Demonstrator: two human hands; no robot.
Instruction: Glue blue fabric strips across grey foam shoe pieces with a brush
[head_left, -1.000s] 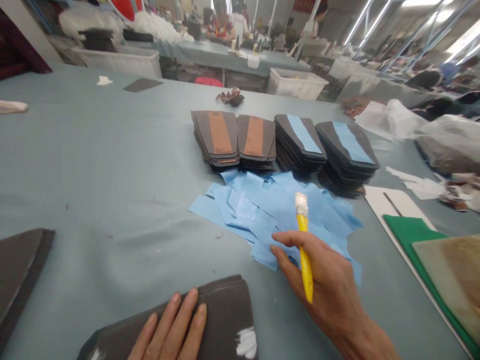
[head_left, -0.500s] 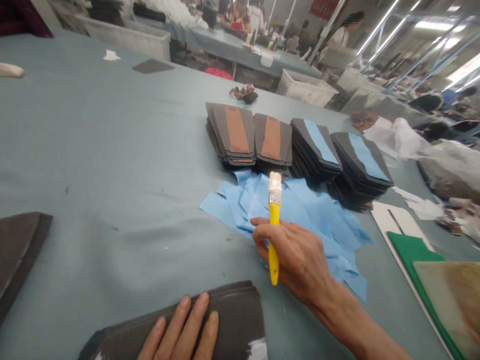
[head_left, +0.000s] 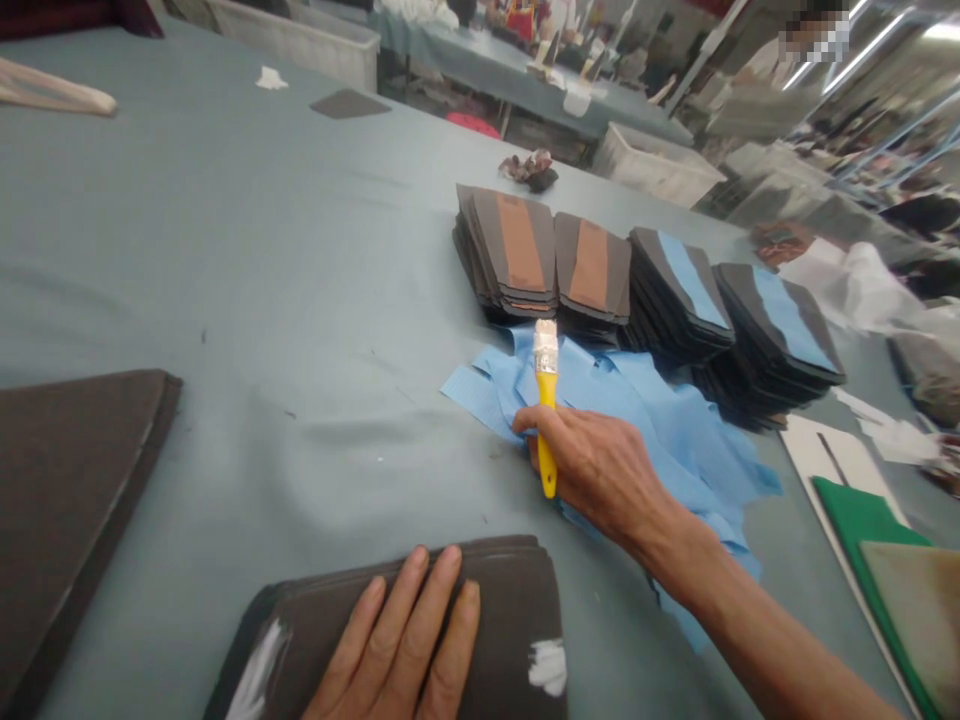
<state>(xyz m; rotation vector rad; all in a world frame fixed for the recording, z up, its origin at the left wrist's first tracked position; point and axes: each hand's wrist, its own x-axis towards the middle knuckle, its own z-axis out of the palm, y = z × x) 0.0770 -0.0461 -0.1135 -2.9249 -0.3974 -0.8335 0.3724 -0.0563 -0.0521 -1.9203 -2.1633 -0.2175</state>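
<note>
My right hand (head_left: 600, 460) is closed round a yellow-handled paintbrush (head_left: 547, 420), its white-coated bristles pointing away from me. Beneath that hand spreads a loose heap of light blue fabric strips (head_left: 660, 410). My left hand (head_left: 409, 640) lies flat, fingers out, on a stack of dark grey-brown fabric pieces (head_left: 517, 600) at the bottom. White smears (head_left: 549, 667) mark the top piece on its right and left sides. Behind the blue heap stand stacks of dark pieces, two topped with brown strips (head_left: 521, 245) and two with blue strips (head_left: 691, 280).
Another dark stack (head_left: 75, 470) lies at the left edge. On the right are a white board (head_left: 802, 440), a green sheet (head_left: 862, 510) and a clear plastic-like slab (head_left: 911, 600). White bins (head_left: 652, 165) and a second table stand beyond; a person is at the far right.
The view has shifted, so the table's things appear further right. My right hand, with the brush, has moved closer to the blue strips' left part. My left hand stays on the stack.
</note>
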